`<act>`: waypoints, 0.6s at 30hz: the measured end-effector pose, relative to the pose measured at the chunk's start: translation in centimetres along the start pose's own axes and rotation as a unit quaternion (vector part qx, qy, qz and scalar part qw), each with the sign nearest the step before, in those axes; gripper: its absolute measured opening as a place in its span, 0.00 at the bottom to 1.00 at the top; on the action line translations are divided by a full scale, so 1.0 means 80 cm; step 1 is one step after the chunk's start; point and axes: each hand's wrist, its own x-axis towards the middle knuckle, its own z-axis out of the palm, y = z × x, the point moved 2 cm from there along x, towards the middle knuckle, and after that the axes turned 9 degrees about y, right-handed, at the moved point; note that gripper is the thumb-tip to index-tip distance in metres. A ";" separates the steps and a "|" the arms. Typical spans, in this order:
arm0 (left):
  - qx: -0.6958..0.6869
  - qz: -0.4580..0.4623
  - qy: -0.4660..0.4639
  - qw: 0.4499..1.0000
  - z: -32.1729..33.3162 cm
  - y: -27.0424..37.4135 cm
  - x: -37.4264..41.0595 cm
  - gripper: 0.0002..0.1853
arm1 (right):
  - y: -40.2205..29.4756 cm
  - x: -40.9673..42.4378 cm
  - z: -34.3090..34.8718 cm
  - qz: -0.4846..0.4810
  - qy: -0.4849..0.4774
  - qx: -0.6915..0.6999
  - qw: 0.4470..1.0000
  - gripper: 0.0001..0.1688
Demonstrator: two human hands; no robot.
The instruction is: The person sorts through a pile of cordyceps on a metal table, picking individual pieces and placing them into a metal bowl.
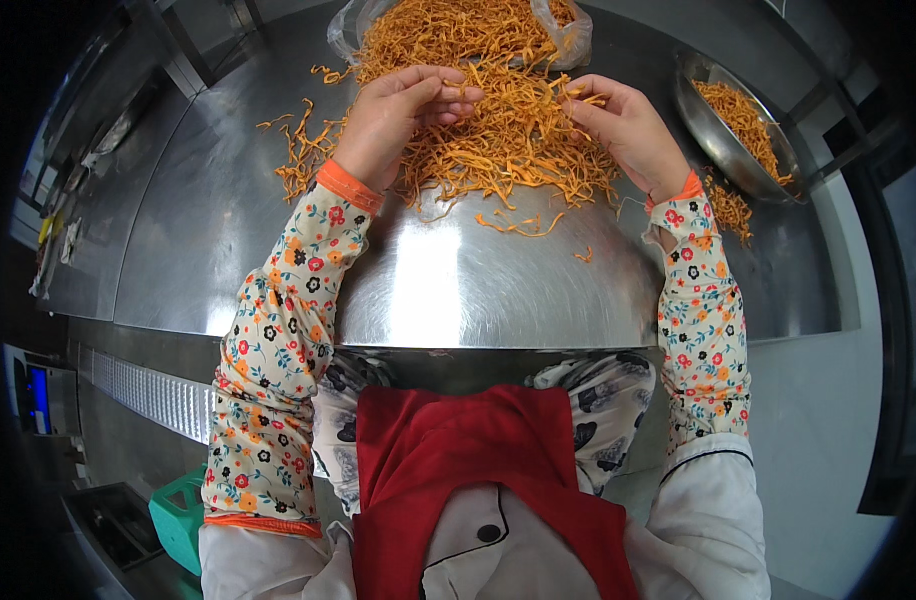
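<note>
A loose heap of thin orange strands [510, 142], which look like cordyceps, is spread over the steel tabletop [495, 292]. My right hand [626, 124] is at the heap's right side, pinching a few strands [591, 99] between thumb and fingers. Over the heap's left part is my left hand [416, 101], palm turned inward and fingers loosely curled. An orange bit shows by its fingertips, but whether it is gripped is unclear. Behind the heap, a clear plastic bag [574, 37] lies open, full of the same strands.
A steel bowl [717, 139] with more strands stands tilted at the right, beside a small pile [728, 210]. Stray strands [300, 150] lie left of the heap. The table's front edge [495, 347] is close to my lap. A green plastic stool [178, 517] stands low at the left.
</note>
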 end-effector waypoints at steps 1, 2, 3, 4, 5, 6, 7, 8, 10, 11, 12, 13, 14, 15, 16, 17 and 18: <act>0.003 -0.001 -0.001 1.000 -0.001 0.000 0.000 0.14 | -0.002 -0.001 0.001 0.010 0.002 0.020 1.000 0.05; 0.006 -0.002 -0.001 1.000 -0.001 0.000 0.001 0.14 | -0.003 -0.001 0.002 0.019 0.003 0.039 0.999 0.05; 0.008 -0.002 -0.003 1.000 0.000 0.000 0.002 0.14 | -0.004 -0.002 0.001 0.029 0.007 0.058 0.998 0.04; 0.016 0.002 0.000 1.000 0.001 -0.001 0.002 0.13 | -0.005 -0.003 0.001 0.034 0.003 0.080 0.996 0.04; 0.024 0.005 0.003 1.000 0.002 -0.001 0.001 0.13 | -0.005 -0.003 0.001 0.040 -0.001 0.102 0.994 0.04; 0.033 0.009 0.007 0.999 0.003 0.000 0.001 0.12 | -0.006 -0.003 0.001 0.045 -0.005 0.124 0.991 0.04; 0.044 0.030 0.006 0.999 0.003 0.000 0.002 0.12 | -0.007 -0.003 0.001 0.050 -0.006 0.134 0.990 0.04; 0.055 0.051 0.006 0.997 0.001 -0.003 0.004 0.11 | -0.007 -0.002 0.001 0.054 -0.007 0.144 0.988 0.04; 0.097 0.091 0.015 0.991 -0.001 -0.006 0.006 0.10 | -0.008 0.001 0.001 0.063 -0.015 0.162 0.985 0.05; 0.128 0.110 0.025 0.985 -0.002 -0.007 0.006 0.10 | -0.008 0.002 0.001 0.066 -0.022 0.171 0.983 0.05; 0.158 0.128 0.034 0.978 -0.001 -0.007 0.005 0.10 | -0.006 0.003 0.000 0.070 -0.029 0.179 0.981 0.06; 0.184 0.135 0.042 0.973 0.000 -0.007 0.005 0.09 | -0.004 0.003 -0.003 0.071 -0.033 0.188 0.979 0.07; 0.209 0.143 0.049 0.966 0.001 -0.007 0.004 0.09 | -0.002 0.004 -0.006 0.071 -0.036 0.196 0.977 0.07; 0.234 0.149 0.057 0.959 0.002 -0.006 0.003 0.09 | -0.002 0.005 -0.006 0.073 -0.041 0.205 0.975 0.08; 0.242 0.155 0.064 0.956 0.002 -0.006 0.002 0.09 | -0.002 0.004 -0.006 0.071 -0.041 0.210 0.974 0.08; 0.250 0.161 0.070 0.952 0.002 -0.005 0.002 0.09 | -0.003 0.004 -0.005 0.070 -0.042 0.216 0.973 0.08; 0.258 0.167 0.077 0.949 0.002 -0.003 0.002 0.09 | -0.004 0.003 -0.004 0.069 -0.042 0.221 0.972 0.09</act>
